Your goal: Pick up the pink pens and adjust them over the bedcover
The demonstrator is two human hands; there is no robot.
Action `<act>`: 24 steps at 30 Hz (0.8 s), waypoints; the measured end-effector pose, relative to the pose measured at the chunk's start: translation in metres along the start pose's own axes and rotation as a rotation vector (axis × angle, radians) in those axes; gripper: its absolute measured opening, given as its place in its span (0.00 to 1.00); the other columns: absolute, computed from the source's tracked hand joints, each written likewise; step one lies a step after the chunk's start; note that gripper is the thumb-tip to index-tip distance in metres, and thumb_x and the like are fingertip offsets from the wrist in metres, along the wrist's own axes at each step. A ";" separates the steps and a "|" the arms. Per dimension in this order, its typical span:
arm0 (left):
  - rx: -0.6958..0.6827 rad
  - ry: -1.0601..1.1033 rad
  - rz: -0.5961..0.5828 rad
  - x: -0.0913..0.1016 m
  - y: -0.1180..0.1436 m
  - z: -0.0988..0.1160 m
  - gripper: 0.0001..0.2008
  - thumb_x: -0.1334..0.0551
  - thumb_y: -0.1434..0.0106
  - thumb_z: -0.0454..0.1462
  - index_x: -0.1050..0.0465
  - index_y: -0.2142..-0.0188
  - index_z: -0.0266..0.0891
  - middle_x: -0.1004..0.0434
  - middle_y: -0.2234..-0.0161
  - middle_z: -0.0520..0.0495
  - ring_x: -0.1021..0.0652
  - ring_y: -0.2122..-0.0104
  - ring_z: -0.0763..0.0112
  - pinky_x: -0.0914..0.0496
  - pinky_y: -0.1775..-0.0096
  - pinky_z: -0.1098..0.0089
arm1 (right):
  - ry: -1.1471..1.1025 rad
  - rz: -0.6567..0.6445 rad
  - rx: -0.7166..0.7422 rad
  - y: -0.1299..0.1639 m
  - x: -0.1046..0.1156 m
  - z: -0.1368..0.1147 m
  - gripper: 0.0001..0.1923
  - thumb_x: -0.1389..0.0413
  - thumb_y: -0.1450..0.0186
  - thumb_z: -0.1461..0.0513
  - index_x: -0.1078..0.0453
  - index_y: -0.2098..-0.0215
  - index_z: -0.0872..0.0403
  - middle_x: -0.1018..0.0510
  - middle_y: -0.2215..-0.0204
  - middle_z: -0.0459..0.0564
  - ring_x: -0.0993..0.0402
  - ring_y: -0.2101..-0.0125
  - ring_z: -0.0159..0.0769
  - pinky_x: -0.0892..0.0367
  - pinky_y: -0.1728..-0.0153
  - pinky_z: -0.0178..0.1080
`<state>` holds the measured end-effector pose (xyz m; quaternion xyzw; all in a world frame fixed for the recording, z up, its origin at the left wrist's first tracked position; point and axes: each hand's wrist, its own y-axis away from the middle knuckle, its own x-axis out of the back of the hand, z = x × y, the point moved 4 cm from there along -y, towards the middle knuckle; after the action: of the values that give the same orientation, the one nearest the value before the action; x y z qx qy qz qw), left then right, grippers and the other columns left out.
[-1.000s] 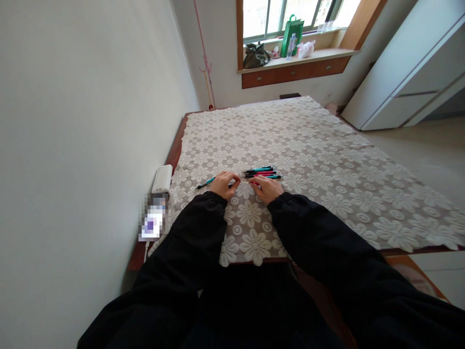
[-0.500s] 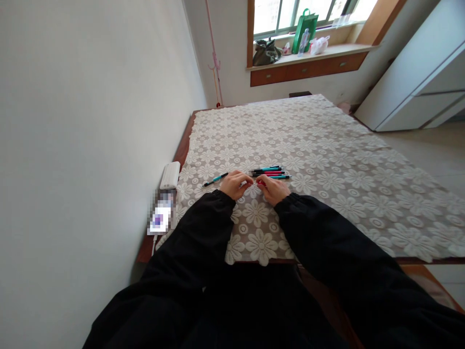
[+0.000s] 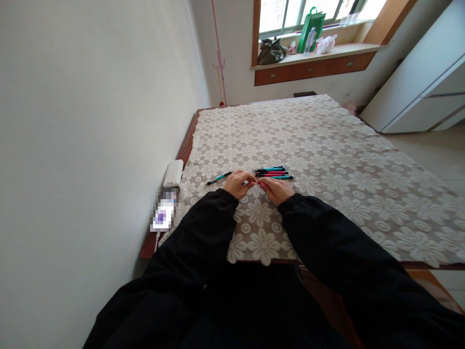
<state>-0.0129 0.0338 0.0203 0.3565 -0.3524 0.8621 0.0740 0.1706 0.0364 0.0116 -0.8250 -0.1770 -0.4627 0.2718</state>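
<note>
My left hand (image 3: 238, 184) is closed in a pinch above the lace tablecloth, with a small dark-and-pale bit showing between its fingers that I cannot make out. Fingertip to fingertip with it, my right hand (image 3: 279, 191) pinches a red pen (image 3: 263, 184), mostly covered by the fingers. Just beyond the right hand lies a bunch of teal, red and black pens (image 3: 275, 172), side by side. One teal-and-black pen (image 3: 219, 178) rests apart from them, slanting, to the left of my left hand.
The floral lace tablecloth (image 3: 290, 131) covers the table. Along its left edge, by the wall, are a white power bank (image 3: 173, 173) and a blurred-out phone (image 3: 164, 211) with a cable. Bags stand on the windowsill (image 3: 334, 50) at the back.
The whole view has shifted slightly. My fingertips have come closer together, and a small bit now shows between my left fingers. The pens on the cloth lie as before.
</note>
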 end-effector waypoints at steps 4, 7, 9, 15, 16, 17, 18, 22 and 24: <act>0.078 -0.028 -0.037 0.000 -0.001 0.002 0.03 0.34 0.33 0.33 0.21 0.61 0.41 0.19 0.66 0.48 0.21 0.58 0.65 0.26 0.51 0.64 | 0.048 -0.027 -0.097 0.000 -0.002 0.003 0.14 0.51 0.27 0.55 0.28 0.50 0.50 0.17 0.61 0.52 0.20 0.63 0.44 0.36 0.65 0.39; 0.120 -0.015 -0.030 0.000 0.000 0.001 0.06 0.36 0.31 0.33 0.20 0.58 0.41 0.19 0.68 0.48 0.21 0.58 0.64 0.27 0.52 0.64 | 0.033 0.000 -0.111 0.000 -0.003 0.003 0.14 0.49 0.28 0.55 0.30 0.49 0.51 0.17 0.62 0.51 0.20 0.62 0.43 0.36 0.64 0.38; 0.116 -0.004 -0.035 -0.001 0.000 0.000 0.06 0.37 0.30 0.34 0.20 0.57 0.41 0.19 0.69 0.49 0.21 0.58 0.64 0.27 0.52 0.65 | 0.014 0.027 -0.099 0.000 -0.003 0.003 0.13 0.48 0.29 0.56 0.31 0.49 0.52 0.18 0.60 0.52 0.21 0.60 0.43 0.36 0.63 0.37; 0.042 -0.012 -0.047 -0.003 0.000 -0.003 0.04 0.33 0.32 0.34 0.19 0.59 0.41 0.17 0.64 0.48 0.21 0.57 0.64 0.27 0.51 0.65 | 0.012 0.012 -0.112 -0.001 -0.002 0.004 0.09 0.48 0.29 0.58 0.31 0.54 0.51 0.19 0.62 0.52 0.22 0.62 0.43 0.37 0.64 0.38; 0.029 -0.016 -0.052 -0.002 -0.001 -0.003 0.03 0.33 0.32 0.34 0.19 0.60 0.41 0.17 0.64 0.47 0.21 0.57 0.64 0.27 0.50 0.64 | 0.009 0.005 -0.106 -0.001 -0.002 0.003 0.09 0.49 0.29 0.58 0.31 0.54 0.51 0.19 0.62 0.52 0.22 0.62 0.43 0.37 0.64 0.38; 0.021 -0.019 -0.054 -0.002 -0.001 -0.002 0.03 0.33 0.32 0.34 0.19 0.60 0.41 0.17 0.64 0.47 0.21 0.57 0.64 0.27 0.50 0.64 | 0.004 -0.001 -0.096 -0.001 -0.001 0.002 0.09 0.50 0.29 0.58 0.30 0.55 0.51 0.18 0.62 0.51 0.22 0.62 0.43 0.37 0.64 0.38; 0.017 -0.021 -0.056 -0.002 -0.001 -0.002 0.03 0.33 0.32 0.34 0.19 0.60 0.41 0.17 0.64 0.47 0.21 0.57 0.64 0.27 0.50 0.63 | 0.000 -0.002 -0.088 -0.001 -0.001 0.002 0.09 0.51 0.28 0.58 0.30 0.55 0.50 0.18 0.62 0.51 0.22 0.62 0.42 0.37 0.64 0.38; 0.046 0.000 -0.049 -0.001 -0.001 -0.001 0.03 0.32 0.34 0.33 0.20 0.60 0.41 0.17 0.65 0.48 0.21 0.57 0.64 0.27 0.50 0.63 | 0.003 -0.004 -0.089 -0.001 0.000 0.001 0.13 0.53 0.27 0.57 0.29 0.54 0.51 0.18 0.62 0.51 0.22 0.64 0.42 0.38 0.65 0.38; 0.081 0.019 -0.030 -0.001 -0.001 -0.002 0.05 0.31 0.35 0.33 0.20 0.59 0.41 0.18 0.67 0.49 0.21 0.57 0.64 0.27 0.50 0.63 | 0.006 -0.008 -0.093 0.000 0.000 0.000 0.15 0.54 0.26 0.56 0.29 0.51 0.51 0.18 0.62 0.51 0.21 0.63 0.43 0.37 0.65 0.38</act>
<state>-0.0131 0.0356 0.0190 0.3564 -0.3112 0.8777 0.0758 0.1709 0.0366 0.0116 -0.8347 -0.1579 -0.4740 0.2317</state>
